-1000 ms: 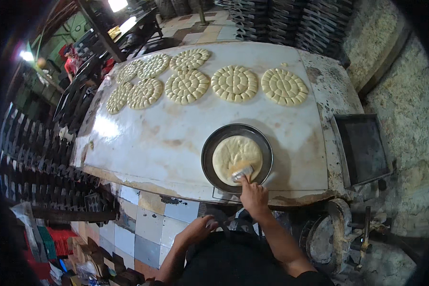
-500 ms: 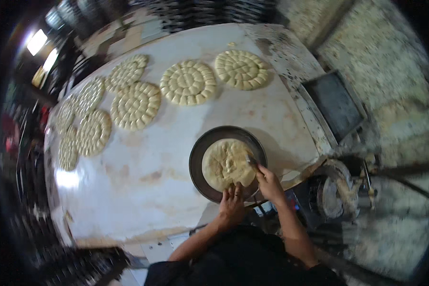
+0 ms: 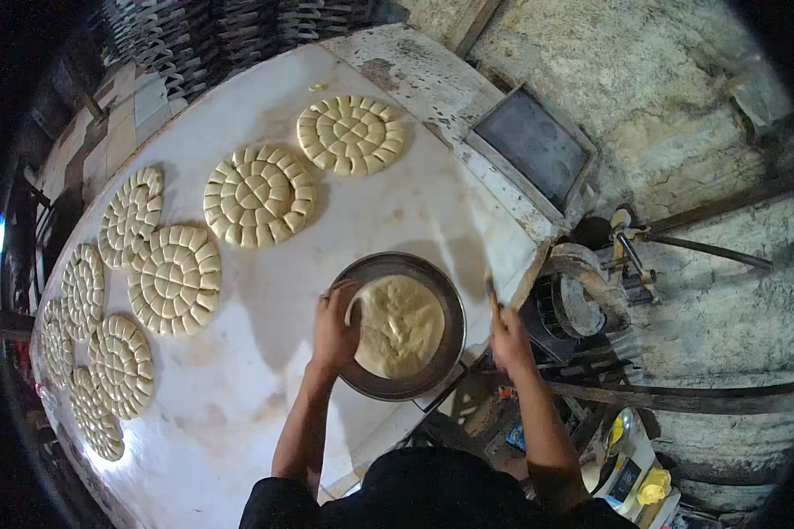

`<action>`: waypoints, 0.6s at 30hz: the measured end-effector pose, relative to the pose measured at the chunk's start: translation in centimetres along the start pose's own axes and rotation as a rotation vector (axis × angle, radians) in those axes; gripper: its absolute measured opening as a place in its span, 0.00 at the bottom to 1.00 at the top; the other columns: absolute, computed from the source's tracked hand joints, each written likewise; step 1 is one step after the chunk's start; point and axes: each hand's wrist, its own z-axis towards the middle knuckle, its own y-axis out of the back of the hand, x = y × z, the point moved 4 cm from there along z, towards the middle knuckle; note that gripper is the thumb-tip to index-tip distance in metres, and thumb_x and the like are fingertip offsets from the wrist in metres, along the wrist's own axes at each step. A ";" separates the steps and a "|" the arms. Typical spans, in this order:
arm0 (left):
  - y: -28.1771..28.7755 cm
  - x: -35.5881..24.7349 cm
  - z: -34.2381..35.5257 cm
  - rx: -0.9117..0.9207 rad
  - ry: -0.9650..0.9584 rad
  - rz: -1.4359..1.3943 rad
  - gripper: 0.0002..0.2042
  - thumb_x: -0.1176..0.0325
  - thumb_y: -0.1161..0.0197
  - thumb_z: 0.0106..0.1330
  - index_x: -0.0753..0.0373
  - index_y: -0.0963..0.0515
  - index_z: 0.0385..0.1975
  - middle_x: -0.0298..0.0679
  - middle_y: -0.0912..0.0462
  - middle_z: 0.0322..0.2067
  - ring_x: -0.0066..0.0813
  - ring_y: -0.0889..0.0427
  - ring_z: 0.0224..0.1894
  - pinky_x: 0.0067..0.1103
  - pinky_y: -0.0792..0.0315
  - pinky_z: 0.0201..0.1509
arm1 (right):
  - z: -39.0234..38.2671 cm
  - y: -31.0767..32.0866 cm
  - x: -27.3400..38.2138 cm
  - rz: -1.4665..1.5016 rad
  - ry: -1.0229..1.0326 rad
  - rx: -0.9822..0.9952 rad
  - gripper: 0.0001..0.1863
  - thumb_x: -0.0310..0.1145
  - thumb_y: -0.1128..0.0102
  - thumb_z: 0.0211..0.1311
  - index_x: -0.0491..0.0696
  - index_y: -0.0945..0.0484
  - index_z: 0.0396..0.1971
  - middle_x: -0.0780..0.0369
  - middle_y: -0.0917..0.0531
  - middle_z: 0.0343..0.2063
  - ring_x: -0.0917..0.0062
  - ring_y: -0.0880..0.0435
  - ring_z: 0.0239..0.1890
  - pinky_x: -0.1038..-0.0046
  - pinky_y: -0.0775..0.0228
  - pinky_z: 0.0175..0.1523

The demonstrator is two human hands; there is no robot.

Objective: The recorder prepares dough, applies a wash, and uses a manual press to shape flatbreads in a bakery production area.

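A flat round of pale dough (image 3: pixel 401 328), dimpled across its middle, lies in a dark round pan (image 3: pixel 451 348). My left hand (image 3: pixel 333 333) reaches over the pan's left rim, its fingers curled at the dough's left edge, where a pale lip of dough stands up; the thumb is hard to make out. To the right of the pan, off the dough, my right hand (image 3: pixel 509 341) grips a wooden-handled brush (image 3: pixel 494 300). The brush points away from me, its tip blurred.
Several scored dough rounds (image 3: pixel 260 196) lie across the left and far side of the pale table (image 3: pixel 265 388). A rectangular metal tray (image 3: pixel 535 150) sits by the far right edge. Beyond the right edge stands a machine (image 3: pixel 582 291) with a round drum, beside a rough wall (image 3: pixel 679 106).
My left hand has moved from the dough's near edge to its left edge. My right hand has lifted the brush off the dough and out to the right. The view has turned.
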 end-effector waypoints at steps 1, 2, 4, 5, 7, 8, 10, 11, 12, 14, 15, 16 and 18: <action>1.4 -0.8 -1.4 -0.111 0.098 -0.096 0.20 0.78 0.39 0.60 0.65 0.28 0.53 0.49 0.25 0.52 0.50 0.31 0.59 0.36 0.34 0.62 | 2.2 0.1 1.1 -0.090 0.079 -0.188 0.24 0.38 0.54 0.73 0.45 0.38 0.65 0.40 0.23 0.49 0.42 0.26 0.52 0.55 0.31 0.56; 2.2 -0.7 -3.7 -0.126 0.110 -0.072 0.20 0.78 0.39 0.60 0.65 0.28 0.53 0.49 0.25 0.52 0.50 0.31 0.59 0.36 0.34 0.62 | 3.7 -0.9 2.3 -0.006 0.028 -0.125 0.26 0.36 0.54 0.72 0.47 0.41 0.67 0.41 0.26 0.55 0.46 0.27 0.56 0.54 0.32 0.57; 2.0 -1.2 -6.7 -0.232 0.168 0.021 0.17 0.77 0.40 0.62 0.66 0.28 0.52 0.49 0.24 0.50 0.50 0.31 0.59 0.37 0.34 0.62 | 7.7 -1.0 -5.5 -0.024 0.080 -0.185 0.30 0.35 0.51 0.69 0.49 0.44 0.69 0.43 0.25 0.54 0.46 0.26 0.55 0.53 0.33 0.57; 1.5 -0.7 -9.2 -0.207 0.226 0.041 0.17 0.76 0.41 0.63 0.66 0.28 0.52 0.50 0.25 0.50 0.50 0.31 0.59 0.37 0.35 0.62 | 7.9 -1.7 -8.2 -0.087 0.050 -0.211 0.31 0.34 0.48 0.67 0.48 0.42 0.68 0.44 0.25 0.53 0.47 0.25 0.53 0.53 0.33 0.56; 1.8 0.5 -16.0 -0.162 0.374 0.114 0.14 0.75 0.42 0.66 0.66 0.28 0.51 0.51 0.25 0.51 0.47 0.28 0.55 0.35 0.32 0.59 | 5.2 -4.2 -9.4 -0.197 0.188 -0.393 0.30 0.33 0.42 0.60 0.44 0.35 0.63 0.47 0.23 0.48 0.50 0.24 0.48 0.53 0.33 0.54; 3.3 1.6 -21.8 -0.159 0.499 0.180 0.13 0.74 0.43 0.68 0.67 0.27 0.51 0.50 0.25 0.51 0.43 0.24 0.51 0.34 0.29 0.56 | 1.6 -7.1 -5.9 0.060 0.079 -0.289 0.26 0.32 0.43 0.59 0.42 0.32 0.58 0.47 0.23 0.48 0.50 0.23 0.48 0.53 0.33 0.54; -3.8 4.1 -23.8 -0.126 0.614 -0.208 0.12 0.72 0.43 0.67 0.67 0.25 0.49 0.52 0.20 0.45 0.47 0.19 0.45 0.34 0.25 0.51 | 3.6 -8.5 -18.1 0.118 -0.153 -0.162 0.23 0.40 0.45 0.61 0.44 0.31 0.54 0.54 0.21 0.42 0.54 0.22 0.43 0.57 0.30 0.49; -2.2 2.8 -28.2 -0.197 0.620 -0.096 0.11 0.71 0.44 0.69 0.68 0.24 0.47 0.51 0.17 0.43 0.43 0.16 0.38 0.31 0.23 0.44 | -1.7 -12.7 -13.2 0.817 -0.386 0.098 0.23 0.45 0.45 0.64 0.46 0.30 0.53 0.58 0.22 0.37 0.58 0.20 0.35 0.56 0.29 0.44; -1.3 1.8 -32.5 -0.197 0.752 -0.091 0.12 0.68 0.43 0.69 0.69 0.24 0.47 0.49 0.17 0.43 0.38 0.16 0.38 0.28 0.23 0.44 | -7.3 -14.5 -7.3 1.113 -0.572 0.472 0.22 0.47 0.44 0.66 0.49 0.30 0.53 0.60 0.23 0.36 0.65 0.20 0.30 0.56 0.28 0.38; -5.3 -1.9 -32.2 -0.202 0.829 -0.364 0.15 0.64 0.43 0.71 0.70 0.24 0.47 0.46 0.16 0.42 0.33 0.16 0.36 0.26 0.23 0.43 | -9.0 -13.2 -7.7 1.257 -0.422 0.406 0.21 0.44 0.43 0.68 0.48 0.34 0.53 0.58 0.24 0.35 0.70 0.20 0.28 0.66 0.24 0.34; -7.3 -3.6 -31.9 -0.182 0.857 -0.511 0.17 0.60 0.44 0.71 0.70 0.24 0.48 0.45 0.16 0.42 0.32 0.16 0.36 0.26 0.23 0.42 | -9.5 -12.8 -8.5 1.300 -0.392 0.396 0.18 0.44 0.44 0.69 0.49 0.31 0.50 0.61 0.25 0.33 0.69 0.20 0.29 0.62 0.23 0.36; -9.5 -5.1 -31.5 -0.153 0.880 -0.662 0.19 0.57 0.44 0.71 0.70 0.25 0.48 0.44 0.16 0.42 0.31 0.17 0.36 0.26 0.23 0.41 | -9.6 -12.3 -10.1 1.345 -0.364 0.377 0.16 0.45 0.45 0.70 0.49 0.29 0.48 0.63 0.25 0.31 0.68 0.20 0.30 0.59 0.22 0.39; -12.2 -6.7 -32.5 -0.100 0.868 -0.552 0.26 0.47 0.48 0.72 0.69 0.25 0.49 0.46 0.16 0.42 0.33 0.17 0.36 0.27 0.24 0.41 | -11.6 -11.1 -12.7 1.415 -0.401 0.474 0.20 0.47 0.45 0.69 0.49 0.31 0.52 0.62 0.25 0.33 0.70 0.20 0.31 0.61 0.21 0.39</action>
